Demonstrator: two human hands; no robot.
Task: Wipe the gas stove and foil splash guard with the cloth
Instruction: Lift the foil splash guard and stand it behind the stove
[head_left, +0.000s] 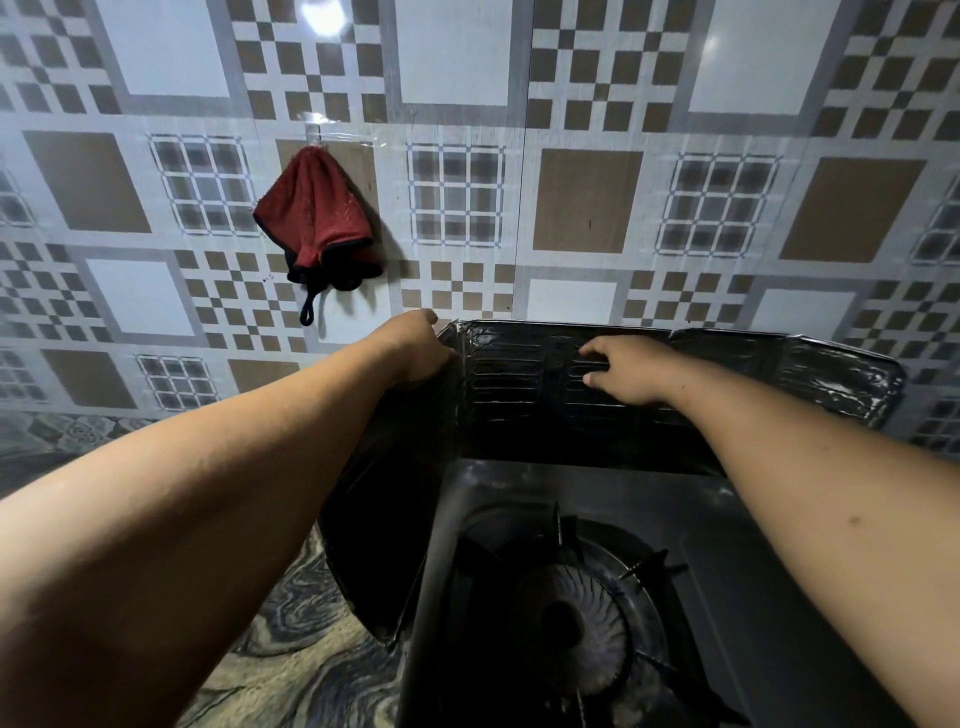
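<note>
The left hand (415, 345) gripped the guard's (519, 395) top-left corner. The right hand (626, 371) lay flat and empty on its back panel. The cloth (314, 218) hung on the wall, up-left of the guard. The stove (571, 613) stood below the guard. Wiping had apparently not begun; next, fetch the cloth.

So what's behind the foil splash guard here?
The patterned tiled wall rises behind the foil splash guard, with a red cloth hanging up left. The wall strip directly behind the guard is hidden.

Two hands (421, 345), one red cloth (317, 218), one splash guard (519, 374), one burner (576, 629).
</note>
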